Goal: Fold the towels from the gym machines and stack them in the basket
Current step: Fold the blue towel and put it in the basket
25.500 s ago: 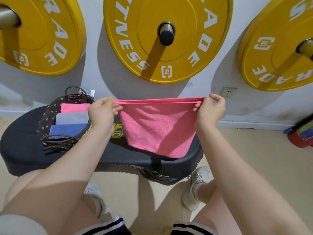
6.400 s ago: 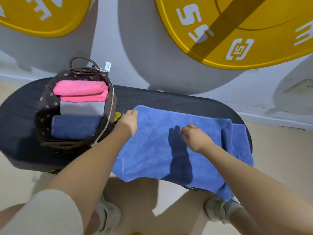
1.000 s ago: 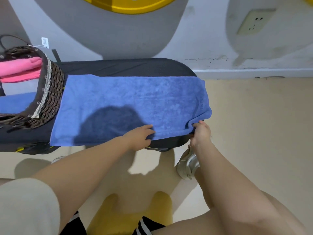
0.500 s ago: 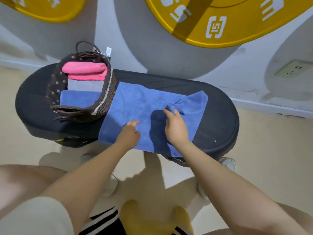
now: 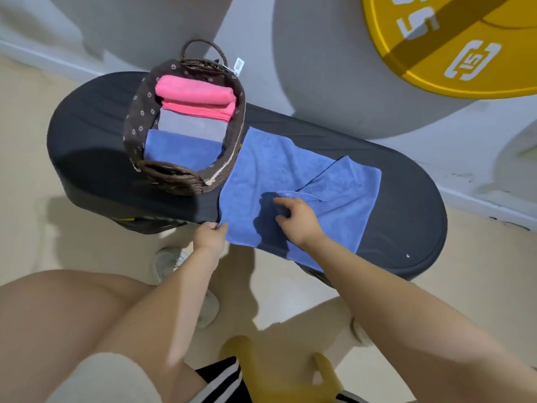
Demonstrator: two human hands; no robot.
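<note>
Left grip (image 5: pixel 209 234) pinching blue towel (image 5: pixel 261 170) corner, right grip (image 5: pixel 296 216) holding folded edge

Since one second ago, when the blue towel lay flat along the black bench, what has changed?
The blue terry towel on the black padded bench has been folded: its right end now lies over the middle. The right hand brought it over and grips the folded edge; the left hand moved to pinch the near left corner. The brown wicker basket keeps its pink, grey and blue towels.
</note>
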